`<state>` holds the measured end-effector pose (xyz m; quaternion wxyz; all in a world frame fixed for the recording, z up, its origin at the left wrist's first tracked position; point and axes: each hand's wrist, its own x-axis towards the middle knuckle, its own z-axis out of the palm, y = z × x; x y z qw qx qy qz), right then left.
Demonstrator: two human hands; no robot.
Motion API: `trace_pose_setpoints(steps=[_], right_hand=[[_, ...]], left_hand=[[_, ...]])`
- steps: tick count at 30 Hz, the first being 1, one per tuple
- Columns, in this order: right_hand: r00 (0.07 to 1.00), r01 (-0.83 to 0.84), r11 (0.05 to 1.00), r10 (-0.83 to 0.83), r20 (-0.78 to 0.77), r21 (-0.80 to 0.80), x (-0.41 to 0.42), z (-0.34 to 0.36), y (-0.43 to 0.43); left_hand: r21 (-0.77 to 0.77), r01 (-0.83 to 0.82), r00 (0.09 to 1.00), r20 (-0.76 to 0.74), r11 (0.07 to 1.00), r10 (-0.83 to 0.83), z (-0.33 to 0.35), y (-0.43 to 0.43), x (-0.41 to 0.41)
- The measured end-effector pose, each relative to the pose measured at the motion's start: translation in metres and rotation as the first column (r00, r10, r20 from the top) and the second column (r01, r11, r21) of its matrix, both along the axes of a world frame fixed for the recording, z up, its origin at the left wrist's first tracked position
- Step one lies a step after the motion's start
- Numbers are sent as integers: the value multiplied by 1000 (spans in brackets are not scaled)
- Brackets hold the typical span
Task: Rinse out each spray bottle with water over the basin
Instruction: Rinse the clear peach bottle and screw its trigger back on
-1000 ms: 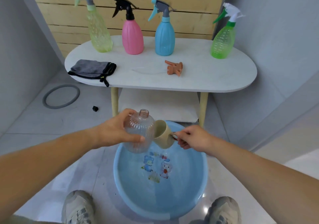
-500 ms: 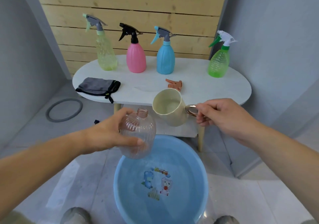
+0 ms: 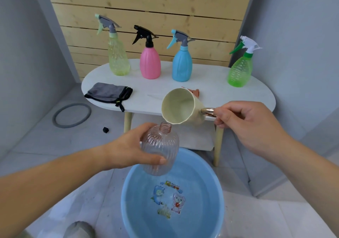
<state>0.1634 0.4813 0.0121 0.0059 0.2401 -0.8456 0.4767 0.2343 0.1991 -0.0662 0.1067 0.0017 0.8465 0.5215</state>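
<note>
My left hand grips a clear ribbed pinkish bottle with no spray head, upright over the far rim of the blue basin. My right hand holds a cream cup by its shiny handle. The cup is tipped, its lip just above the bottle's open neck. On the white table stand a yellow-green spray bottle, a pink one, a blue one and a green one. An orange spray head lies behind the cup, partly hidden.
A grey cloth lies on the table's left end. A grey ring and a small black cap sit on the tiled floor at left. A lower shelf shows under the table. My shoe is beside the basin.
My right hand lifted the cup out of the basin and tipped it up to the bottle's neck. The left hand kept the bottle upright over the basin. My head tilted up.
</note>
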Motion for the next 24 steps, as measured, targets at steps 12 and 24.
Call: trace_pose_setpoints(steps=[12, 24], right_hand=[[992, 15, 999, -10, -128, 38, 8, 5, -1], [981, 7, 999, 0, -195, 35, 8, 6, -1]], left_hand=[[0, -4, 1000, -6, 1000, 4, -3, 3, 3], [24, -12, 1000, 6, 1000, 12, -5, 3, 2]])
